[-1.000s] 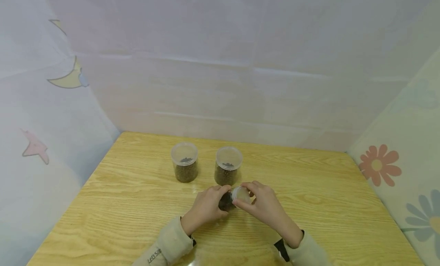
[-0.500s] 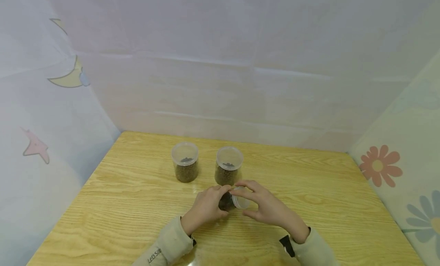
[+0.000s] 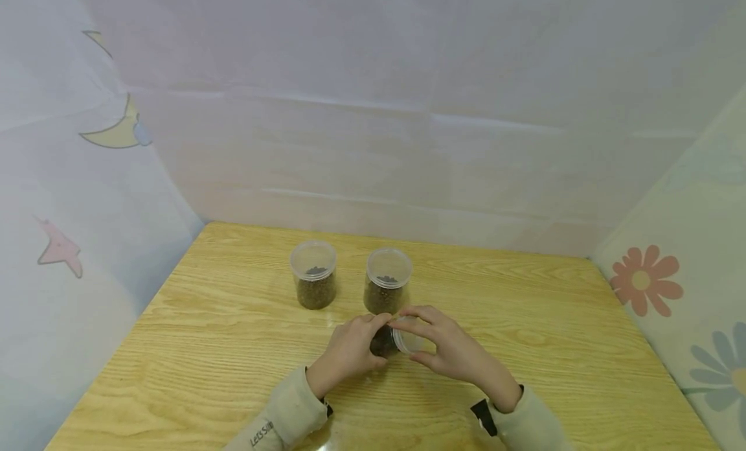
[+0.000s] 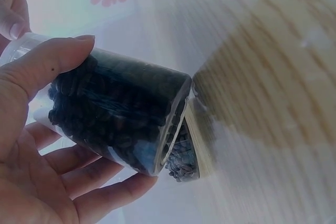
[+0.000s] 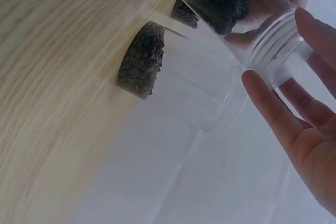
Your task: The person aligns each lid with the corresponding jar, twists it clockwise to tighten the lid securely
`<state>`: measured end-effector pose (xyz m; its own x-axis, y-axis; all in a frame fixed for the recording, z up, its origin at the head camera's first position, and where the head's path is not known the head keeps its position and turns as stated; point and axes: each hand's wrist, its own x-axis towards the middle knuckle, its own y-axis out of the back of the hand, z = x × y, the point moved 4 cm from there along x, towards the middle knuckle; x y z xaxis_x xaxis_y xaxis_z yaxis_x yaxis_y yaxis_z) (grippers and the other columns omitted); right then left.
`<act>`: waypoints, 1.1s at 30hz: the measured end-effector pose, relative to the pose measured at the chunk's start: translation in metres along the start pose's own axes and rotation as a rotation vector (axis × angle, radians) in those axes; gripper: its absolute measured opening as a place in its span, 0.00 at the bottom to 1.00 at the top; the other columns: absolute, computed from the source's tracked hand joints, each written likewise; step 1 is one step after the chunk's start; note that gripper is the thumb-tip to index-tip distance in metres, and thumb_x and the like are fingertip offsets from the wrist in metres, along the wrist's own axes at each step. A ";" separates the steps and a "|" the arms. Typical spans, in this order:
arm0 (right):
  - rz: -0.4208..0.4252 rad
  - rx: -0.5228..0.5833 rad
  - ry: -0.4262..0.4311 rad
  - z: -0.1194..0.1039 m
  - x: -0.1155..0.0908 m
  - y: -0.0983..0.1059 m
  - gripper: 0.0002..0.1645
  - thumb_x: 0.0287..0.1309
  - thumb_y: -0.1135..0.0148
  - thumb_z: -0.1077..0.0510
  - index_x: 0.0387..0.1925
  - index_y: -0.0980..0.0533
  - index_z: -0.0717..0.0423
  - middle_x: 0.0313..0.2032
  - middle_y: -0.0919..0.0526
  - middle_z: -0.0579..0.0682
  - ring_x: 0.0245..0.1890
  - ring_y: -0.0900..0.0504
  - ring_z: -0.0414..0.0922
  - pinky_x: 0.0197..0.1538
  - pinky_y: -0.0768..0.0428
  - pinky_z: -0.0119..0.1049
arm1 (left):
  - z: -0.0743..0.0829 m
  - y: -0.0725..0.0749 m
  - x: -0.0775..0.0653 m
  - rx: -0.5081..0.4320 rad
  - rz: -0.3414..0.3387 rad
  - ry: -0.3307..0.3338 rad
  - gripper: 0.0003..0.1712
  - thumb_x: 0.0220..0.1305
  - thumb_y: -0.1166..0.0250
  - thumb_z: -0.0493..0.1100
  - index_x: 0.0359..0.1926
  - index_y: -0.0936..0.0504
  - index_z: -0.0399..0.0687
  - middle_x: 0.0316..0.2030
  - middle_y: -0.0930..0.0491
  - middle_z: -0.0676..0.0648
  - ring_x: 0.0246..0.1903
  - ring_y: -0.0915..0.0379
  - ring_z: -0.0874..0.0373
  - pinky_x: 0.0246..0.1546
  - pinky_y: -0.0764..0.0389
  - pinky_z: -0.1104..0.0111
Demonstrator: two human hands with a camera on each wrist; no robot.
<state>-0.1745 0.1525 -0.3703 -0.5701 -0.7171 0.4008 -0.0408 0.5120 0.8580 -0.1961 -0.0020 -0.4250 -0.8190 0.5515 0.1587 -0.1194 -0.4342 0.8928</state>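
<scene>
My left hand (image 3: 348, 348) grips a clear jar (image 4: 118, 106) partly filled with dark, bean-like pieces, thumb on one side and fingers on the other. In the left wrist view the jar is tilted, its base close to the tabletop. At the jar's other end is a clear, ridged screw lid (image 5: 274, 38). My right hand (image 3: 457, 354) holds the lid's rim between thumb and fingers. The lid is on the jar's mouth; how tightly it sits I cannot tell.
Two similar clear jars with dark pieces stand upright on the wooden table (image 3: 233, 347): a left one (image 3: 315, 290) and a right one (image 3: 383, 297), just beyond my hands. Pale printed cloth (image 3: 373, 146) hangs behind and at both sides.
My right hand has shifted its hold on the lid: the fingers now reach over the top and the thumb sits lower and farther right. The left hand and jar stay in place.
</scene>
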 end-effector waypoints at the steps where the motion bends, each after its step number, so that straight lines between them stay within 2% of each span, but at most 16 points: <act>1: -0.001 -0.001 -0.009 0.000 0.000 0.000 0.38 0.33 0.24 0.65 0.53 0.26 0.55 0.49 0.26 0.55 0.48 0.27 0.50 0.43 0.24 0.46 | 0.000 0.000 0.000 0.001 0.000 0.000 0.40 0.40 0.24 0.49 0.57 0.29 0.47 0.44 0.22 0.47 0.39 0.23 0.52 0.27 0.22 0.64; 6: -0.018 0.008 -0.085 0.001 0.001 0.000 0.35 0.37 0.26 0.62 0.53 0.26 0.55 0.48 0.25 0.54 0.43 0.24 0.48 0.38 0.23 0.39 | 0.000 0.000 0.001 -0.004 -0.002 0.004 0.41 0.40 0.24 0.49 0.57 0.29 0.47 0.44 0.22 0.47 0.40 0.24 0.52 0.28 0.22 0.63; 11: -0.036 0.056 -0.169 0.005 0.001 -0.002 0.33 0.42 0.28 0.60 0.54 0.27 0.57 0.48 0.24 0.57 0.28 0.24 0.41 0.28 0.24 0.29 | 0.001 0.001 0.001 -0.009 -0.006 0.006 0.40 0.41 0.24 0.48 0.57 0.29 0.48 0.44 0.22 0.47 0.40 0.24 0.53 0.29 0.22 0.62; 16: -0.046 0.073 -0.248 0.005 0.002 -0.002 0.30 0.50 0.33 0.54 0.54 0.28 0.64 0.45 0.22 0.60 0.25 0.22 0.40 0.27 0.22 0.30 | 0.002 0.002 0.001 -0.014 -0.003 0.005 0.39 0.41 0.24 0.47 0.57 0.29 0.48 0.45 0.22 0.47 0.40 0.24 0.52 0.30 0.22 0.61; 18: -0.046 0.073 -0.281 0.005 0.002 -0.002 0.30 0.51 0.34 0.52 0.53 0.28 0.65 0.43 0.20 0.59 0.24 0.22 0.39 0.26 0.22 0.29 | 0.003 0.002 0.000 -0.015 -0.006 0.007 0.39 0.41 0.24 0.47 0.57 0.29 0.48 0.46 0.22 0.47 0.41 0.24 0.52 0.30 0.22 0.61; 21: -0.043 0.050 -0.324 0.005 0.003 -0.002 0.31 0.52 0.35 0.49 0.52 0.27 0.66 0.32 0.19 0.52 0.20 0.27 0.33 0.24 0.25 0.26 | 0.003 0.001 0.001 -0.006 -0.015 0.010 0.40 0.41 0.25 0.48 0.58 0.29 0.48 0.46 0.22 0.47 0.42 0.24 0.52 0.30 0.22 0.60; 25: -0.033 0.023 -0.379 0.006 0.004 -0.003 0.31 0.52 0.36 0.46 0.49 0.25 0.66 0.18 0.28 0.40 0.15 0.34 0.29 0.19 0.31 0.24 | 0.003 0.000 0.002 0.005 -0.025 0.011 0.41 0.41 0.25 0.49 0.58 0.30 0.48 0.47 0.22 0.47 0.42 0.24 0.52 0.31 0.22 0.60; 27: -0.023 0.021 -0.404 0.006 0.004 -0.004 0.30 0.53 0.37 0.45 0.48 0.24 0.66 0.16 0.29 0.38 0.14 0.33 0.29 0.19 0.31 0.24 | 0.003 0.000 0.002 0.008 -0.027 0.011 0.41 0.41 0.25 0.49 0.58 0.30 0.48 0.47 0.23 0.47 0.42 0.24 0.53 0.31 0.22 0.60; 30: -0.004 0.024 -0.430 0.007 0.004 -0.005 0.30 0.52 0.37 0.45 0.47 0.24 0.66 0.17 0.25 0.41 0.16 0.28 0.30 0.21 0.29 0.24 | 0.003 0.000 0.002 0.014 -0.030 0.008 0.41 0.41 0.25 0.49 0.58 0.30 0.48 0.47 0.23 0.48 0.43 0.24 0.53 0.31 0.22 0.60; 33: -0.009 0.035 -0.447 0.007 0.002 -0.004 0.30 0.52 0.37 0.45 0.47 0.24 0.66 0.19 0.23 0.43 0.16 0.29 0.30 0.20 0.29 0.24 | 0.004 -0.001 0.002 0.031 -0.030 0.002 0.40 0.42 0.25 0.49 0.58 0.30 0.48 0.46 0.23 0.48 0.42 0.24 0.53 0.31 0.22 0.60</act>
<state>-0.1809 0.1518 -0.3751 -0.8680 -0.4506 0.2088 -0.0703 0.5276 0.8466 -0.1956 0.0026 -0.4238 -0.8163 0.5627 0.1304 -0.1268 -0.3948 0.9100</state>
